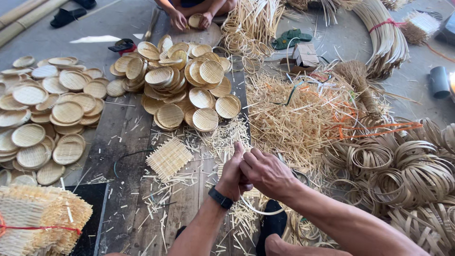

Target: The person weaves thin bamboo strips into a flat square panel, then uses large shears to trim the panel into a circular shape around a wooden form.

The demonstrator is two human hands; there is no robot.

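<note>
My left hand (pixel 232 174), with a black band on its wrist, and my right hand (pixel 266 171) meet low in the middle of the head view. Both grip a thin bamboo ring (pixel 258 210) whose loop hangs below them, partly hidden by my fingers. A flat square woven bamboo mat (pixel 168 158) lies on the dark wooden boards (pixel 118 132) just left of my hands. My foot in a black sock (pixel 271 226) rests under the ring.
Piles of small round woven trays (pixel 187 83) (pixel 42 114) fill the left and centre. Loose bamboo offcuts (pixel 298 118) and heaps of bamboo rings (pixel 403 170) lie right. Stacked square mats (pixel 38 218) sit bottom left. Another person's hands (pixel 192 20) hold a tray at the top.
</note>
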